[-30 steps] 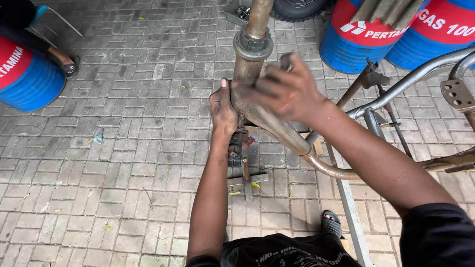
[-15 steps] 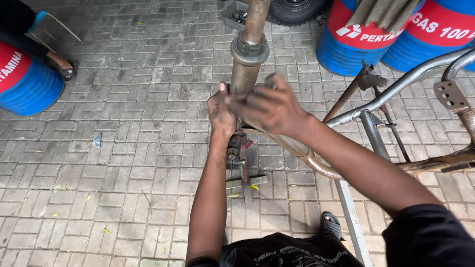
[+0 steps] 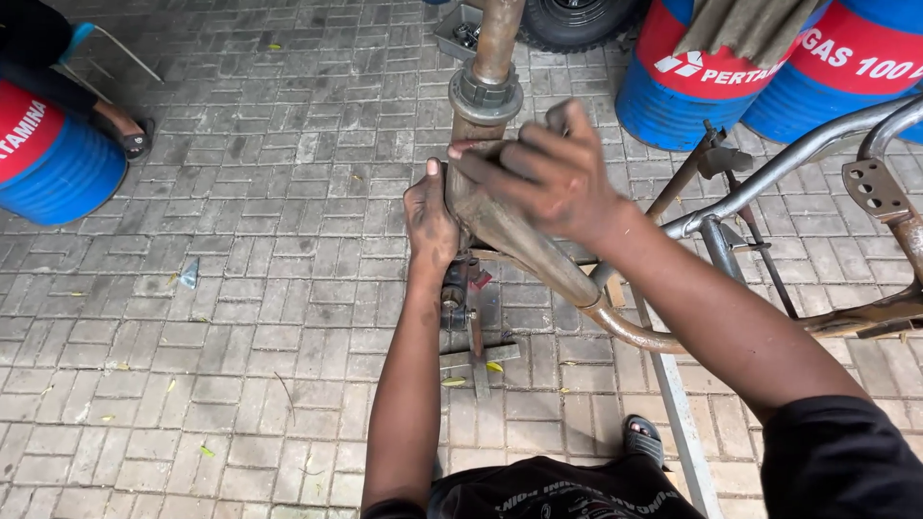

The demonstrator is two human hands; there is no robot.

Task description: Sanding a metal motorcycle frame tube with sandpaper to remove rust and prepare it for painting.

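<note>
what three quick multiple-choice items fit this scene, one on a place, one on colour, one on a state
1. Where does the right hand lie?
A on the rusty frame tube
B on the tyre
C on the paving

2. What colour are the drums?
A green and white
B blue and red
C all yellow

3. How does the left hand stand?
A hanging free
B flat on the ground
C gripping the tube's side

Key: 1 A, fingers spread over the tube; 2 B, blue bodies with red bands; 3 C, fingers wrap the tube.

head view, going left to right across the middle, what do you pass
Blue and red metal drum at the left edge → left hand → rusty brown metal tube frame → right hand → grey bent steel tube → rusty perforated metal bracket.
</note>
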